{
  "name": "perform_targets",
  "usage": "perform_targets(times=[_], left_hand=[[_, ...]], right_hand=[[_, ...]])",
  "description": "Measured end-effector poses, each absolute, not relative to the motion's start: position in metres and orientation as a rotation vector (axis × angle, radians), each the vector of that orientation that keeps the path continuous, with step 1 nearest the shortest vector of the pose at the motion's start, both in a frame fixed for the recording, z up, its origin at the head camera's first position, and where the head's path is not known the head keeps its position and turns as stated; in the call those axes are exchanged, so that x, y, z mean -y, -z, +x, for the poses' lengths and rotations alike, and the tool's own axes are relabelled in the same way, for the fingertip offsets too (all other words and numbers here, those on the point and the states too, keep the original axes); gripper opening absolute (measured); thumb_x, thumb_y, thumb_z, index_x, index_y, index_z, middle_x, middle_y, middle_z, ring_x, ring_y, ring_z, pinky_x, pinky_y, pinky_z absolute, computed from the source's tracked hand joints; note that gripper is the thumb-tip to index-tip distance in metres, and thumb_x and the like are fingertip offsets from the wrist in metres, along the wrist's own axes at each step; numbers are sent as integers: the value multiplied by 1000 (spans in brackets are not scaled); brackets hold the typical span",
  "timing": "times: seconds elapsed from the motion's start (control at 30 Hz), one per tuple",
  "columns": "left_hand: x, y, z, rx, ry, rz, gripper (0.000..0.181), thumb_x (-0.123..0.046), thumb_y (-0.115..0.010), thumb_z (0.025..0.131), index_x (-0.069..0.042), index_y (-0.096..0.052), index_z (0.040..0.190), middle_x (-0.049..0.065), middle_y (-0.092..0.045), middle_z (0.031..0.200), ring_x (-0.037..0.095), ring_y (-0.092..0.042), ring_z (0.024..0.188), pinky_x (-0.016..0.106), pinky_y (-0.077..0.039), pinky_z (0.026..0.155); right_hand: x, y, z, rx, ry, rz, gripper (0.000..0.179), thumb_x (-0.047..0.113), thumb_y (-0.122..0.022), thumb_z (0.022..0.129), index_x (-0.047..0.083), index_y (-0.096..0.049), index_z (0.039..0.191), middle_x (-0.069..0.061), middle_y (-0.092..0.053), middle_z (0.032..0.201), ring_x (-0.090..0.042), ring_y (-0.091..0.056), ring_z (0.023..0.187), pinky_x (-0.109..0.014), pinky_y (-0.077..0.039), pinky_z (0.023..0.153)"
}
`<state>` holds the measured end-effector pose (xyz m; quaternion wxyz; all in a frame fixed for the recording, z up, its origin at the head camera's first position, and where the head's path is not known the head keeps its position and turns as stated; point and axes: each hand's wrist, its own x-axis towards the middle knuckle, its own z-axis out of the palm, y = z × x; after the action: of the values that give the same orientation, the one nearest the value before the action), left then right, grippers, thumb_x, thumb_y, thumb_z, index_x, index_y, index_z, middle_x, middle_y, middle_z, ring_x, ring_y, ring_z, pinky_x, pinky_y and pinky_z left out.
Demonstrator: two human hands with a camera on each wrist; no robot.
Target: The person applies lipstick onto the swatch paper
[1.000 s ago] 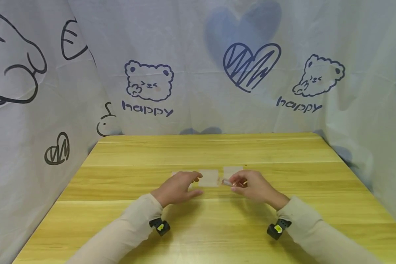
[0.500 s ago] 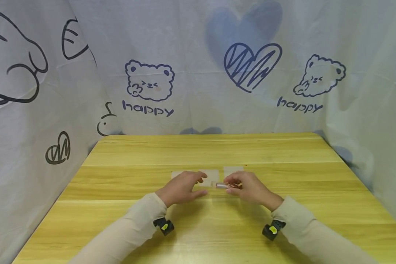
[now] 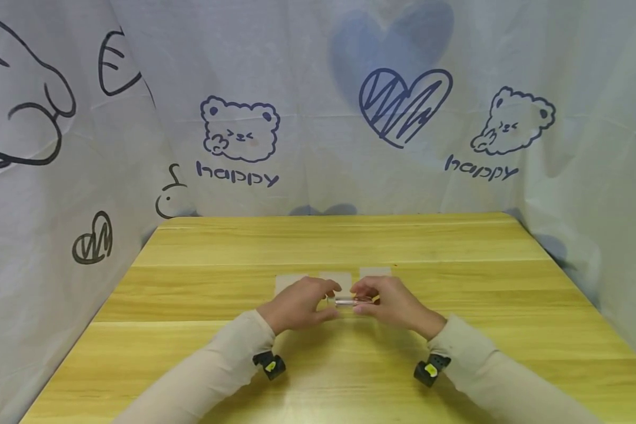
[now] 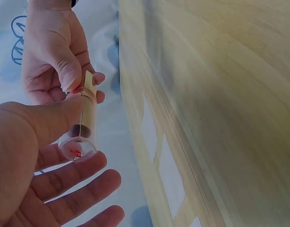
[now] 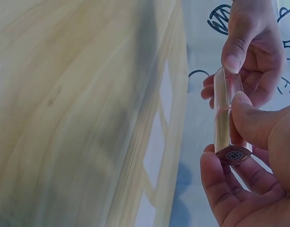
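Note:
My right hand [image 3: 397, 303] pinches a lipstick [image 3: 345, 302] above the table. A shiny rose-gold base with a round label forms its right end, and a clear cap [image 4: 79, 149] covers its left end. In the right wrist view, my thumb lies along the tube and the fingers support it from below. My left hand [image 3: 299, 303] is at the capped end, its thumb and forefinger spread on either side. Its other fingers extend loosely in the left wrist view; whether it touches the cap I cannot tell. Something small and red shows through the cap.
Several pale rectangles [image 3: 375, 271] lie flat in a row on the wooden table [image 3: 244, 247], just behind my hands. A white cloth [image 3: 307, 118] with bear and heart drawings hangs around the back and sides.
My right hand has moved left with the lipstick, turning it nearly level. The left hand has shifted slightly right, so the capped end now sits between its thumb and forefinger.

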<state>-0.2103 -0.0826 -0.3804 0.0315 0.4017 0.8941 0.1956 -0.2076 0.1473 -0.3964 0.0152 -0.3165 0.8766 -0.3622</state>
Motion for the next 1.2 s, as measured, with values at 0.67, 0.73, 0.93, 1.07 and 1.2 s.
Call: perform_targets(times=[0.67, 0.73, 0.93, 1.07, 1.2], left_hand=[[79, 381, -208, -2766, -601, 1225, 24, -26, -71, 91, -6, -68, 104, 6, -71, 95, 14, -66, 83, 26, -53, 71], [79, 381, -208, -2768, -609, 1228, 24, -25, -71, 90, -6, -68, 103, 5, -71, 95, 13, -66, 83, 26, -53, 71], [79, 380, -209, -2758, -633, 1217, 22, -24, -71, 90, -5, -68, 102, 6, -71, 94, 12, -66, 80, 24, -52, 68], [79, 379, -208, -2756, -631, 1191, 22, -24, -71, 91, -6, -68, 102, 6, -71, 95, 12, -65, 79, 24, -51, 66], [79, 379, -207, -2761, -620, 1183, 22, -25, -71, 91, -6, -67, 101, 6, -71, 94, 12, -65, 79, 24, -51, 66]], right_hand=[[-139, 393, -205, -2700, 1158, -992, 18, 15, -76, 85, 9, -68, 99, 2, -65, 91, -14, -65, 85, -21, -53, 66], [-140, 393, -205, -2715, 1152, -996, 17, 15, -76, 85, 9, -68, 99, 2, -65, 90, -13, -65, 84, -22, -53, 67], [-140, 392, -204, -2724, 1149, -997, 14, 15, -76, 85, 10, -69, 97, 4, -65, 90, -11, -64, 84, -23, -53, 70], [-140, 392, -203, -2715, 1152, -997, 13, 14, -75, 86, 11, -69, 96, 4, -65, 89, -11, -63, 83, -22, -53, 71], [-140, 393, -203, -2715, 1147, -987, 12, 14, -75, 86, 11, -69, 97, 5, -65, 90, -11, -63, 83, -23, -53, 71]])
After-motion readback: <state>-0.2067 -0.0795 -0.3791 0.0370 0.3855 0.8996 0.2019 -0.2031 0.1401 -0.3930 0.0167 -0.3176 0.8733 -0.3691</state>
